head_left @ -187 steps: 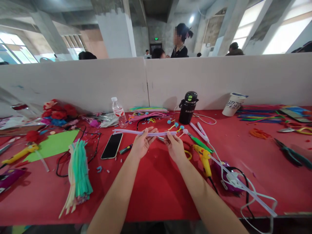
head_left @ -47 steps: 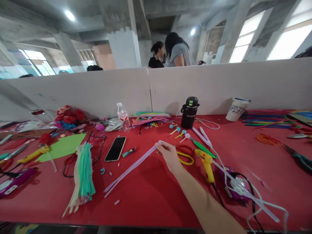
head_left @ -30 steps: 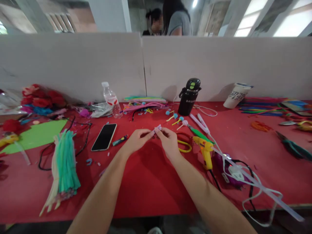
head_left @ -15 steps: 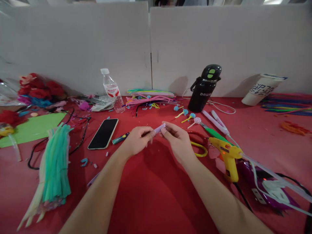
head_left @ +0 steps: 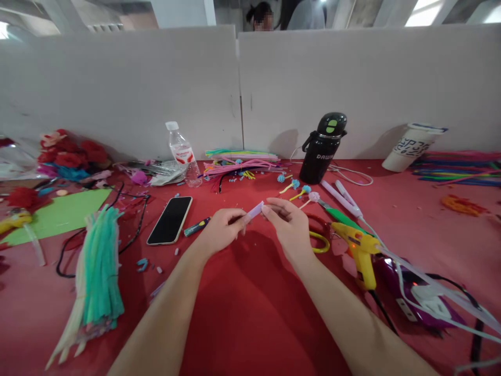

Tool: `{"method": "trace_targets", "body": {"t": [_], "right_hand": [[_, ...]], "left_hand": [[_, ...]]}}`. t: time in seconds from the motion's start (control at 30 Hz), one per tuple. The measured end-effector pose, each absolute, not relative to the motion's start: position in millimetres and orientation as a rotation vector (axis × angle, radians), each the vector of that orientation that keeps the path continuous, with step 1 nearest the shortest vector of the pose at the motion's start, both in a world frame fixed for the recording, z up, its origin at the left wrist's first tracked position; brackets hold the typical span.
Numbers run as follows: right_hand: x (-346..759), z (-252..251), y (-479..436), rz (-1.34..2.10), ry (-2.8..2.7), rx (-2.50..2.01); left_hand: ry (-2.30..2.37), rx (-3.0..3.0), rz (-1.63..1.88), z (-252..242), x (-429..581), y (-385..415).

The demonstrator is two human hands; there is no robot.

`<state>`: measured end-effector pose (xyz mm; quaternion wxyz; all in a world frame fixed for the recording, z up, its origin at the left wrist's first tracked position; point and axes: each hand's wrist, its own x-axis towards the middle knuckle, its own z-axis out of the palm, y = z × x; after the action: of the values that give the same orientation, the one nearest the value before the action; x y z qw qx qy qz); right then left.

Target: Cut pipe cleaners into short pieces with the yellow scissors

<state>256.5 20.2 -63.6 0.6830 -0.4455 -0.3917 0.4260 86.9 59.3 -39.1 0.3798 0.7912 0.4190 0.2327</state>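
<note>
White partition, red tabletop, lilac strips in the middle

The partition closes off the back, the tabletop spreads out in front, and right above its middle, here are the lilac strips! The left hand has them pinched narrow between thumb and fingers near the upper end, probably so that a short tip stays firm and clear. Opposite, the right hand brings thumb and fingers to a narrow gap at that tip; gripping or merely touching, I can't tell.

Over to the right, a yellow glue gun lies beside the right forearm, presumably for easy reach. The ball-topped stems sit in a loose row, perhaps so nothing crushes them. Bottle, flask and cup stand back by the partition, likely out of the elbows' way.

Now the tricky spots! The strips vanish behind the left hand; lilac ends poke out by the left forearm, maybe the same ones. The scissors are partly hidden by the right hand. A second glue gun is cut off at the left edge, and beyond the partition a person in grey is cropped and blurred.
</note>
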Motion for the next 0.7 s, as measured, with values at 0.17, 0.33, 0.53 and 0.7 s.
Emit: {"method": "trace_targets", "body": {"t": [0.17, 0.33, 0.53, 0.7], "right_hand": [[255.1, -67.6, 20.5, 0.972, -0.910, -0.983], [253.1, -70.9, 18.4, 1.069, -1.041, -0.953], [255.2, -72.1, 17.6, 1.060, -1.056, -0.943], [255.4, -66.4, 16.3, 1.069, -1.008, -0.956]], "left_hand": [[1.061, 2.034, 0.589, -40.3, 87.2, 60.1], [1.011, 2.045, 0.607, -37.3, 90.1, 57.7], [0.956, 2.031, 0.604, -37.6, 92.6, 56.1], [0.935, 2.008, 0.605, -35.9, 91.5, 54.8]]}}
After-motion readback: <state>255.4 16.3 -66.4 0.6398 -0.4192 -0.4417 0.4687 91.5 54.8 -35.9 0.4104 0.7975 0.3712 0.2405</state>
